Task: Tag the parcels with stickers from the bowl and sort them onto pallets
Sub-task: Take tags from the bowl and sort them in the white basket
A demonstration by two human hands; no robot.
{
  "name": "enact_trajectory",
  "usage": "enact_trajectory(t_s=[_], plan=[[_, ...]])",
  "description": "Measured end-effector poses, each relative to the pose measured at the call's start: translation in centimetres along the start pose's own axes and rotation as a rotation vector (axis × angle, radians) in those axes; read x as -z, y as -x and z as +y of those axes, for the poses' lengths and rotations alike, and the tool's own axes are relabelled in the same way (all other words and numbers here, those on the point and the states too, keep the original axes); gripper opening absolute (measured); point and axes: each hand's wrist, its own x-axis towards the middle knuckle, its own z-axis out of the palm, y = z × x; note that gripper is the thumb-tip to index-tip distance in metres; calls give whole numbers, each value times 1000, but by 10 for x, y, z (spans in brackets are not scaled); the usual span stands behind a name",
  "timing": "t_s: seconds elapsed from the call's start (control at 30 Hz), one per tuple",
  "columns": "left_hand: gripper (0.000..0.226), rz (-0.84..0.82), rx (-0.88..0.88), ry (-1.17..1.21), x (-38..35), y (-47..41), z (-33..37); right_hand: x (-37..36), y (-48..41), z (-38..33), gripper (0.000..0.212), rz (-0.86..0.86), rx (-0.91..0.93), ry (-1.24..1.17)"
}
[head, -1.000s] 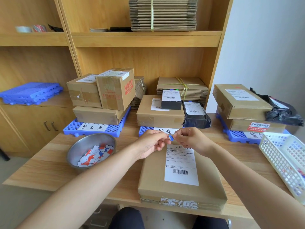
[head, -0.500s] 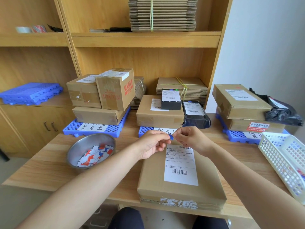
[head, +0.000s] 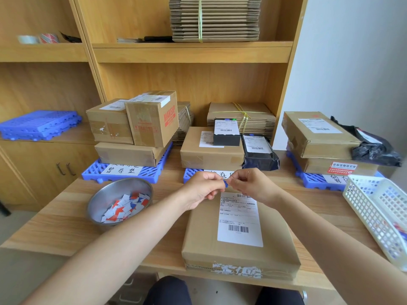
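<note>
Big wooden table (head: 66, 225) in front of the shelving (head: 193, 53). Along its far edge sit three blue ones: left pallet (head: 123, 175), middle pallet (head: 190, 173) and right pallet (head: 317, 180). Each has a handwritten sign and boxes (head: 211, 150) stacked on it, so these look like the sorting spots.

Near edge, centre: one flat brown parcel (head: 204, 238), label (head: 239, 216) up and square to the person. I'd say it lies that way to leave its top face free for tagging. No coloured tag on it that I can see.

To its left, in easy reach, is the steel bowl (head: 103, 194) with loose red, blue and white stickers (head: 125, 208). Far right is a white basket (head: 374, 216); its contents are too small to tell.

Now the hands, both raised just above the parcel's far edge and meeting fingertip to fingertip. The left hand (head: 202, 190) has thumb and forefinger pinched and the other fingers curled under. The right hand (head: 253, 186) is pinched tight the same way.

Between the two grips is a small blue sticker (head: 226, 183), only a sliver showing. A two-handed hold reads as peeling, though no backing can be made out. The sticker sits right at the fingertips, above the label's far end and clear of the parcel. Tagging looks like the step in hand, with the pallet to follow.
</note>
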Motion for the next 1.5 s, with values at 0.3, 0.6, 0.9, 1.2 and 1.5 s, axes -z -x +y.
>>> enact_trajectory(t_s=[0.3,0.6,0.9,1.2,1.5], plan=[[19,161,-7,14,-10,-3,-8,-7,-1,2,23,27,-10,33],[5,-33,31,255,3,0,-7,0,3,2,26,18,-40,-202],[6,24,27,289,1,-3,-11,-10,7,-4,7,269,131,180],[6,43,-34,216,-3,-6,-10,-1,9,3,2,178,179,231],[6,20,-88,43,-31,-16,-2,30,26,11,4,186,197,260]])
